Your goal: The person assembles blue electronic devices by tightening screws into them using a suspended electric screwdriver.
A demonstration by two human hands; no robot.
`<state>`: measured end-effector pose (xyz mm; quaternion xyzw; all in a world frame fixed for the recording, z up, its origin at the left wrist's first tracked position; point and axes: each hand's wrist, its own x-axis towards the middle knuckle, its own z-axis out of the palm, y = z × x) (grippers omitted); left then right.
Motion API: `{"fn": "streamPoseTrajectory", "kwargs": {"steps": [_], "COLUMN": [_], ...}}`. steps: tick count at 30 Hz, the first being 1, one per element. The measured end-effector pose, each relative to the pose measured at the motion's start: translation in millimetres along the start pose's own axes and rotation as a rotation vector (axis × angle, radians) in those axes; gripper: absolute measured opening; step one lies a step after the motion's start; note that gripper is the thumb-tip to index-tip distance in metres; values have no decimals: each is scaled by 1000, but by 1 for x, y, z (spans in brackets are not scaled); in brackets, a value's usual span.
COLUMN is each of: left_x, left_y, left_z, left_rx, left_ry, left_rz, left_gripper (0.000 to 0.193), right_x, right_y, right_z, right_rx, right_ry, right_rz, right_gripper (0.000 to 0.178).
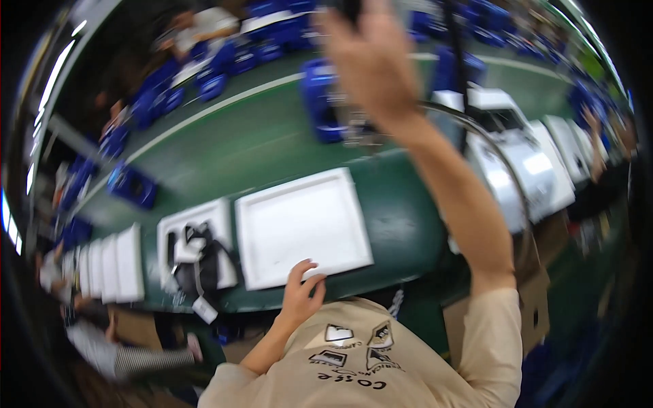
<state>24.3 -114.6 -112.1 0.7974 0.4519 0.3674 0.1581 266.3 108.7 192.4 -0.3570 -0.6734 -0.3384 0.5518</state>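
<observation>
My left hand (303, 296) is at the near rim of a white, shallow, square tray (299, 217), its fingers bent and apart with nothing between them. Whether the fingertips touch the rim I cannot tell. The tray lies on a dark green work surface (401, 211) in front of me. Far forward and up goes my right arm, and my right hand (374, 64) is smeared by motion, its fingers partly cut off by the top edge. A dark object (348, 8) shows beside those fingers; whether they hold it is unclear.
Left of the tray, a white panel (163, 234) carries black parts and cables with a white tag (204, 310). More white panels (129, 265) stand farther left. A large white-and-silver appliance (537, 163) is at right, near a dark upright pole (457, 54). Blue plastic holders (323, 102) and people are beyond.
</observation>
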Motion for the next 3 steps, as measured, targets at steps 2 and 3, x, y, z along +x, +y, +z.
{"fn": "streamPoseTrajectory", "kwargs": {"steps": [2, 3], "left_x": [-14, -30], "left_y": [-32, -35], "left_z": [-7, -22], "left_rx": [26, 76], "left_ry": [45, 103], "left_rz": [-56, -111], "left_gripper": [19, 19], "right_x": [3, 10], "right_y": [-24, -52], "right_z": [12, 35], "right_rx": [580, 671], "right_ry": [-140, -156], "right_rz": [616, 592], "right_gripper": [27, 27]}}
